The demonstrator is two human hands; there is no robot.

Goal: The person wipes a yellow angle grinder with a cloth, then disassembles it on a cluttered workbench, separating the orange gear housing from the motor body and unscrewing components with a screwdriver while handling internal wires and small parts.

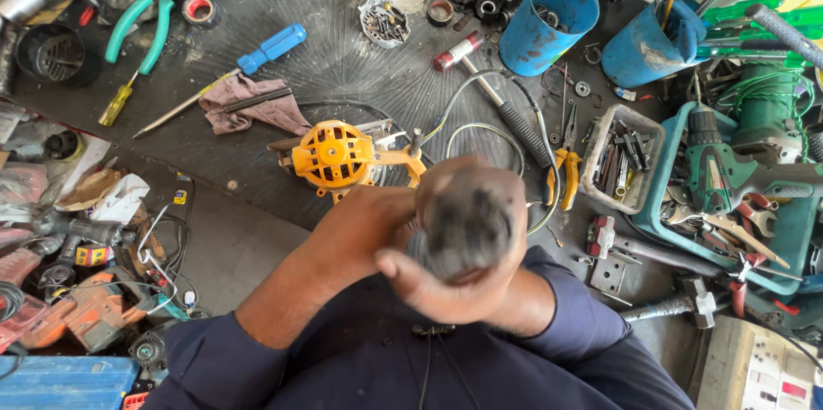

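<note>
Gripping a dark, ribbed, grimy motor part (467,226) at lower centre of the frame, the right hand (446,286) cups it with curled fingers while the left hand (364,226) wraps its side.

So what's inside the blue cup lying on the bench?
The blue cup is tipped, mouth toward the camera. Small dark metal bits show at its rim; anything deeper is hidden in shadow.

A yellow motor housing (333,155) lies mid-counter (343,67), a crumpled rag (249,104) and a blue-handled screwdriver (270,48) beyond it. Two blue cups (549,24) stand farther right, green-handled pliers (137,26) lie at far left, and a green drill (716,172) rests in a teal tray (664,204).
</note>
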